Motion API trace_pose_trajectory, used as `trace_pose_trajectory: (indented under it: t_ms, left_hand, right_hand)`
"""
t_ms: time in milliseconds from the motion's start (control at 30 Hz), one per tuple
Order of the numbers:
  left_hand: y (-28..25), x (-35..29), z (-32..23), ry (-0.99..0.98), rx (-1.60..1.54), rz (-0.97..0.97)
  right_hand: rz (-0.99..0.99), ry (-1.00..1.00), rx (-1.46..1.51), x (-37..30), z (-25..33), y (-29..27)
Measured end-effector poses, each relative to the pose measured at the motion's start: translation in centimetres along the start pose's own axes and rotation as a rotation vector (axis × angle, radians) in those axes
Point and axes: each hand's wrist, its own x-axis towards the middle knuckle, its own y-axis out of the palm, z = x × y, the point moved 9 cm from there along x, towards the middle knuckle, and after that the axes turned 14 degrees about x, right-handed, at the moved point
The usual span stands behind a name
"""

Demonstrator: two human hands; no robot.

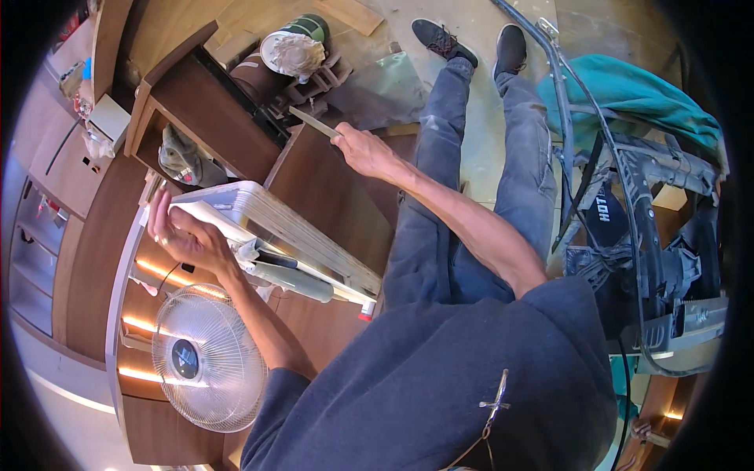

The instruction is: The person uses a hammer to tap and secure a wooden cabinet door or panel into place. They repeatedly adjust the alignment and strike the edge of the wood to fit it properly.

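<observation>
My right hand [365,153] is closed around one end of a thin, flat, pale strip [312,122], which points away from me to the upper left. The strip's exact kind does not show. My left hand [187,233] is raised beside a clear plastic box or sheet-like stack with pale edges [294,228]. Its fingers are apart and loosely bent, and I make out nothing held in them. Below that hand stands a round wire-caged fan [208,357]. A grey cap [191,159] lies in the open brown compartment beyond it.
A green-and-white bucket [302,31] with crumpled pale material on top stands at the far side. On the right are a metal frame [559,102], a teal cloth [628,98] and dark tool gear [620,212]. Brown cabinets [86,275] with lit strips line the left.
</observation>
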Motion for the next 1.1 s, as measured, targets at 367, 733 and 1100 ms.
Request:
trace_pose_trajectory:
  t_ms: [367,733,1100]
  left_hand:
    - [5.2,-2.5,5.3,-0.309,-0.330,0.115]
    - [5.2,-2.0,4.5,-0.295,-0.285,0.128]
    - [5.0,-2.1,4.7,-0.282,-0.274,0.126]
  right_hand:
    - [0.021,-0.047,-0.109,-0.5,1.2,0.0]
    - [0.187,-0.052,-0.250,0.8,-0.7,2.2]
    - [0.147,0.214,-0.245,1.7,1.2,1.7]
